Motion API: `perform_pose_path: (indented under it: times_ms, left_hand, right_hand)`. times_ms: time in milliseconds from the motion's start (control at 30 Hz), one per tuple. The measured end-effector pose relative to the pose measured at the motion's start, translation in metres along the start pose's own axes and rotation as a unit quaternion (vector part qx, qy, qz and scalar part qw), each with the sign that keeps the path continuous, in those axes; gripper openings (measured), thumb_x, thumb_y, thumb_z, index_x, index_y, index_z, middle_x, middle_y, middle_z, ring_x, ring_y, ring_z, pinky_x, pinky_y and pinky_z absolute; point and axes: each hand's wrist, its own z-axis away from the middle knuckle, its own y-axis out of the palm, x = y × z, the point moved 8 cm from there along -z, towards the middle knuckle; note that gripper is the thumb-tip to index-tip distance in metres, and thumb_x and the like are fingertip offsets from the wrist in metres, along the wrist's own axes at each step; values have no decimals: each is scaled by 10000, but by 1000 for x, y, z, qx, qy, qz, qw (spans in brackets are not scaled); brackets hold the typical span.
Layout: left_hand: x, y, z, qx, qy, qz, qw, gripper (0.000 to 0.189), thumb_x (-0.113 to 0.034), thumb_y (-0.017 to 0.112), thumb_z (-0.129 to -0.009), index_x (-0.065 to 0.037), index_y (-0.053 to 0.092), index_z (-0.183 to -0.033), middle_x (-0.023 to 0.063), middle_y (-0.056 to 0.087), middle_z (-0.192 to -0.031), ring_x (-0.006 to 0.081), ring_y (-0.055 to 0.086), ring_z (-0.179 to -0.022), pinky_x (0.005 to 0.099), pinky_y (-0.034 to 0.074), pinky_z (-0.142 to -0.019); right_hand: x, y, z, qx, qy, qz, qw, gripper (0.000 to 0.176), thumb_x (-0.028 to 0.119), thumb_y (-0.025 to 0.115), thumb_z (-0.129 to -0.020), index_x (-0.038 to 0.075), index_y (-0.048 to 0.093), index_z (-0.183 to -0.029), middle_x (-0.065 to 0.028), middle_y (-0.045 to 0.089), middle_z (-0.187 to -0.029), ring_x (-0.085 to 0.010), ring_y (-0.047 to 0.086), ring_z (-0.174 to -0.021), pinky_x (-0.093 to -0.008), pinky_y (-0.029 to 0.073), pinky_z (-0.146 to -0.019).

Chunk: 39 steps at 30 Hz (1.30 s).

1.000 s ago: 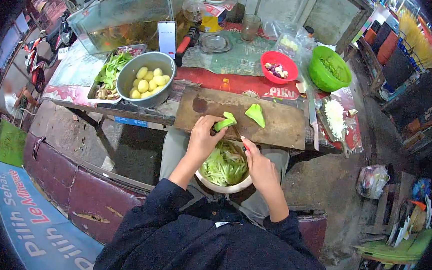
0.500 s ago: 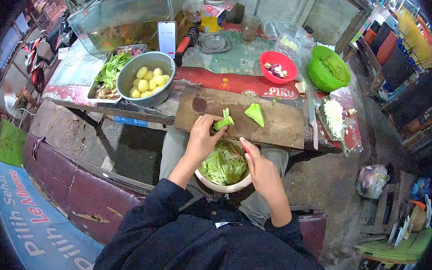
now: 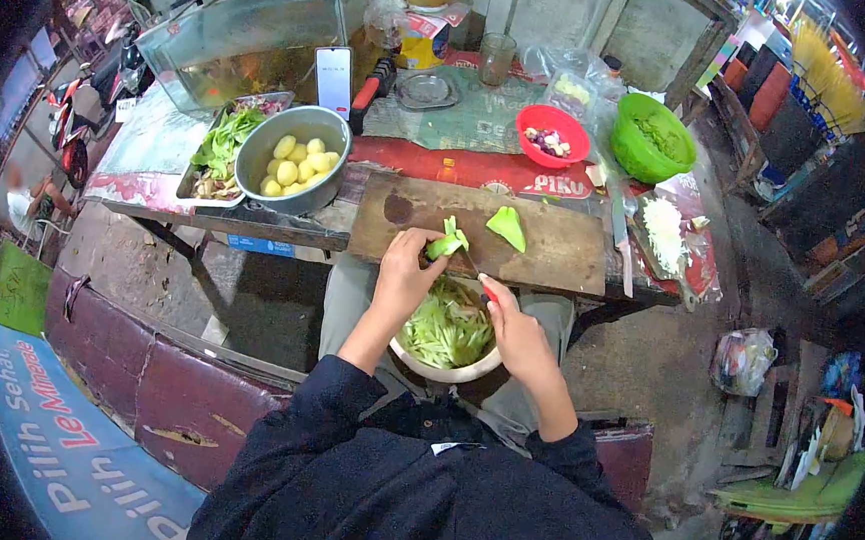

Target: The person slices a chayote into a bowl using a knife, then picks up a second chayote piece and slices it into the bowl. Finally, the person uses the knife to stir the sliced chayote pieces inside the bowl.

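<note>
On the wooden cutting board [image 3: 553, 263], my left hand [image 3: 410, 268] holds a cut green vegetable piece [image 3: 446, 243] near the front edge. My right hand [image 3: 520, 336] is closed round the red handle of a knife [image 3: 489, 293], whose thin blade points up-left, close beside that piece. Another light green piece [image 3: 507, 228] lies on the board to the right. Below the board's edge, a bowl [image 3: 447, 374] of shredded green vegetable [image 3: 446, 329] sits between the legs.
Potatoes fill a metal pot [image 3: 251, 162] beside a tray of leafy greens [image 3: 223, 145]. A phone [image 3: 333, 79] stands behind. At right are a red bowl [image 3: 579, 150], a green bowl [image 3: 645, 165], a second knife [image 3: 624, 243] and chopped white vegetable [image 3: 664, 234].
My right hand has shifted slightly, and the knife blade now shows more clearly next to the held piece. My left hand stays nearly in place, with the piece slightly turned.
</note>
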Motion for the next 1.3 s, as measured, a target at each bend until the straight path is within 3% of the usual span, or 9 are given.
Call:
perform_pose_path:
  times_ms: [133, 233, 333, 400, 567, 867, 1033, 1300]
  left_hand:
    - [-1, -2, -2, -13, 16, -11, 1000, 289, -108, 802, -830, -51, 692, -1091, 124, 691, -1049, 317, 648, -977, 405, 511, -859]
    - [-10, -6, -1, -13, 24, -10, 1000, 282, -120, 803, -840, -53, 690, -1090, 122, 684, -1037, 308, 647, -957, 392, 516, -847]
    - [-8, -7, -1, -10, 1, 6, 1000, 264, -113, 803, -845, -50, 689, -1075, 121, 680, -1017, 298, 646, -929, 379, 519, -826]
    - [-4, -7, -1, -9, -18, 17, 1000, 256, -103, 803, -846, -47, 689, -1068, 121, 678, -1008, 294, 645, -915, 373, 520, -814]
    - [-5, -8, -1, -20, 22, 7, 1000, 247, -72, 802, -826, -45, 694, -1047, 113, 688, -998, 294, 652, -922, 375, 521, -819]
    - [-5, -7, 1, -25, 18, 21, 999, 263, -53, 799, -798, -28, 677, -1030, 133, 679, -1003, 339, 634, -957, 417, 507, -837]
    - [-3, -10, 1, -32, 12, 9, 999, 238, -83, 801, -823, -48, 706, -1038, 118, 697, -1001, 303, 659, -952, 388, 522, -841]
    - [-10, -19, -1, -12, 37, -11, 999, 274, -88, 800, -832, -43, 691, -1079, 127, 689, -1018, 306, 655, -953, 396, 523, -854]
  right_hand:
    - [0, -16, 2, -11, 3, -45, 999, 424, 297, 405, -1099, 267, 391, -1521, -266, 682, -1174, -501, 666, -960, -589, 533, -834]
    - [18, -28, 10, -38, -48, -47, 997, 426, 284, 404, -1098, 249, 399, -1523, -231, 639, -1297, -500, 659, -985, -584, 534, -846]
    - [32, -28, 11, -15, -42, -30, 999, 427, 275, 419, -1093, 268, 412, -1520, -224, 623, -1321, -501, 658, -979, -591, 534, -833]
    - [31, -22, 10, 49, 22, -12, 998, 407, 257, 411, -1103, 186, 437, -1502, -214, 607, -1360, -471, 628, -1113, -535, 522, -915]
    - [26, -18, 6, 51, 21, 5, 998, 407, 258, 415, -1101, 207, 433, -1504, -199, 612, -1357, -470, 637, -1085, -538, 525, -895]
    - [12, -4, -1, 56, 31, 17, 998, 391, 264, 411, -1101, 203, 439, -1486, -187, 626, -1342, -475, 637, -1080, -540, 529, -898]
    - [15, -18, 13, 103, 81, 1, 991, 396, 276, 400, -1107, 198, 432, -1494, -214, 631, -1325, -472, 620, -1132, -533, 520, -928]
    - [41, -25, 17, 56, 25, -47, 997, 412, 280, 397, -1108, 203, 441, -1510, -208, 619, -1357, -474, 604, -1169, -520, 507, -953]
